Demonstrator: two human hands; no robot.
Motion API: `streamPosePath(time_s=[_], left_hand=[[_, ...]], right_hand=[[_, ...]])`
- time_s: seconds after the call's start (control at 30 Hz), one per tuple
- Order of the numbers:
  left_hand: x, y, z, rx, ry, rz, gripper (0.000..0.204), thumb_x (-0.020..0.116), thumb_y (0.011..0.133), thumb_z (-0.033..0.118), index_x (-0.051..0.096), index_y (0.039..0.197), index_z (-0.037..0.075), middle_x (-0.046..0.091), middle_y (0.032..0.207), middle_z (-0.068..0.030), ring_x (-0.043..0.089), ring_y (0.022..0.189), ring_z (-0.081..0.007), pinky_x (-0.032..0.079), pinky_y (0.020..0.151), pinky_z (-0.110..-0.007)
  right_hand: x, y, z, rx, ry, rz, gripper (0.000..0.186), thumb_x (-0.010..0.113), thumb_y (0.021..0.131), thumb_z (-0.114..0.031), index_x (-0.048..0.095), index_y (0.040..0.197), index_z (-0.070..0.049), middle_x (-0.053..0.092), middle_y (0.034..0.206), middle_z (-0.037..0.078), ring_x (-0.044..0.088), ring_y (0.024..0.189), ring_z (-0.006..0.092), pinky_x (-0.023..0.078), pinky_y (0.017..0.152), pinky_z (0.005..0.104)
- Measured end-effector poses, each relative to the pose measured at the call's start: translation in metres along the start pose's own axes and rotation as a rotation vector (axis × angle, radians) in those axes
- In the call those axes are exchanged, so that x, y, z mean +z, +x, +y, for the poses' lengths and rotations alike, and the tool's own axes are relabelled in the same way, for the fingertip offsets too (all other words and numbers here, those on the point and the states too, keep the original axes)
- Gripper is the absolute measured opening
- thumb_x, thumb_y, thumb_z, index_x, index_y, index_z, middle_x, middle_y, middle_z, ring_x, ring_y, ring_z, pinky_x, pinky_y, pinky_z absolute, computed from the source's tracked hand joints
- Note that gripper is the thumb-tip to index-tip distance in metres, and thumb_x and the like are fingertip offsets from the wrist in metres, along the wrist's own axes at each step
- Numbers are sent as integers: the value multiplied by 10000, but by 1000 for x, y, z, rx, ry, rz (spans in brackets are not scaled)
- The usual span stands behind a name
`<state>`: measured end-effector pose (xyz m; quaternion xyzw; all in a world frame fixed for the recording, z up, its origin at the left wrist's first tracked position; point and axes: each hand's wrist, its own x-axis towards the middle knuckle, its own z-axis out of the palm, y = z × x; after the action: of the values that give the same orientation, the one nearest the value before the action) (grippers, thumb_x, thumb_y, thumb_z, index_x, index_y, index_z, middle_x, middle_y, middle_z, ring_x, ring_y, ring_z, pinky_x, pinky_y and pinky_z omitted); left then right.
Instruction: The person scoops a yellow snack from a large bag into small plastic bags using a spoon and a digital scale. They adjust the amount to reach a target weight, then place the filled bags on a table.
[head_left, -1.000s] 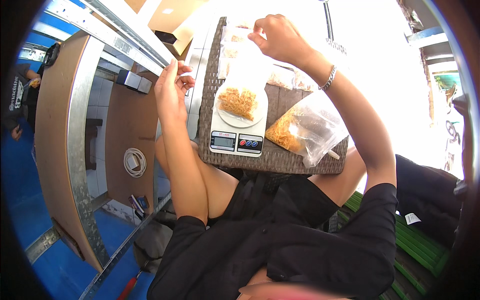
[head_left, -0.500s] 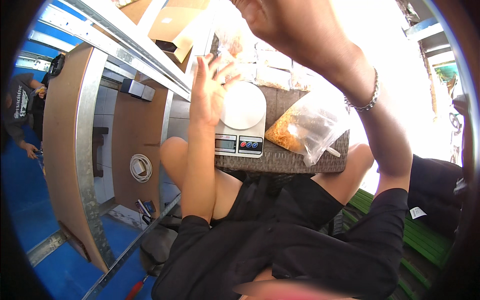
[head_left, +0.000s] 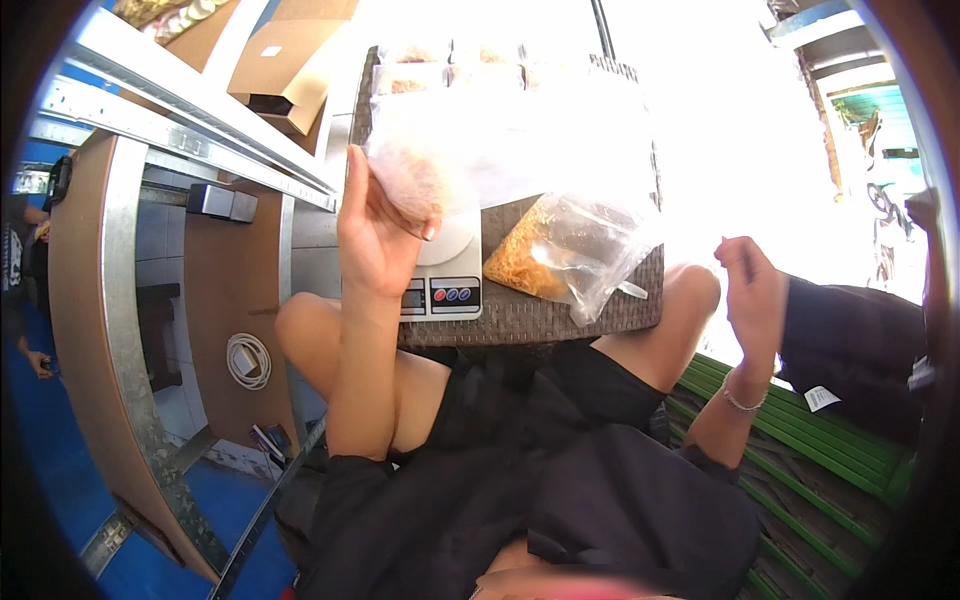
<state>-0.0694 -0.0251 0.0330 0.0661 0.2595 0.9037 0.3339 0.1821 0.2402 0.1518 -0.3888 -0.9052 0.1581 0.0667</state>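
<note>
My left hand [head_left: 378, 235] is closed around the end of a clear plastic bag [head_left: 412, 182] with light brown contents, held over the white digital kitchen scale [head_left: 455, 240]. The bag's pale plastic spreads to the right over the woven table, washed out by glare. My left wrist covers part of the scale's display. Right of the scale lies a larger clear bag [head_left: 530, 258] of orange shredded food, a white handle sticking out of it. My right hand [head_left: 752, 295], fingers curled together, is off the table's right side by a black cloth; whatever is in it cannot be made out.
Several filled packets [head_left: 412, 78] lie in rows on the far part of the woven table [head_left: 500, 325]. Metal-framed shelving [head_left: 235, 300] stands close on the left, with a coiled white cable [head_left: 248, 360]. A green slatted bench [head_left: 770, 420] is at right. Another person is at the far left edge.
My right hand has come down from above the table to its right side. My left hand, open before, now grips a bag over the scale. The whole view has shifted somewhat.
</note>
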Motion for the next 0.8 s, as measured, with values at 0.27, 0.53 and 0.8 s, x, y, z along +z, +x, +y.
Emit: streamPosePath(time_s=[0.27,0.53,0.8], left_hand=[[-15,2,1,-62,-37,-33,483,377,1072,473,546,1238,52,643,1032,-114,597,796,-290,437,491,-277],[-12,1,9,-69,101,57,445,413,1070,450,555,1229,60,641,996,-108,605,783,-280,424,467,-272],[-4,1,4,-85,382,160,444,475,1053,452,562,1187,38,685,946,-92,655,715,-162,392,418,-247]], right_hand=[[116,-55,53,173,279,-127,352,683,970,-325,673,928,24,642,704,42,573,608,87,455,563,256],[112,-43,39,135,697,-28,255,679,982,-211,679,867,16,648,725,14,593,672,70,469,635,206],[68,-54,32,-214,272,236,269,637,1006,-174,677,864,50,693,769,52,621,714,87,490,676,230]])
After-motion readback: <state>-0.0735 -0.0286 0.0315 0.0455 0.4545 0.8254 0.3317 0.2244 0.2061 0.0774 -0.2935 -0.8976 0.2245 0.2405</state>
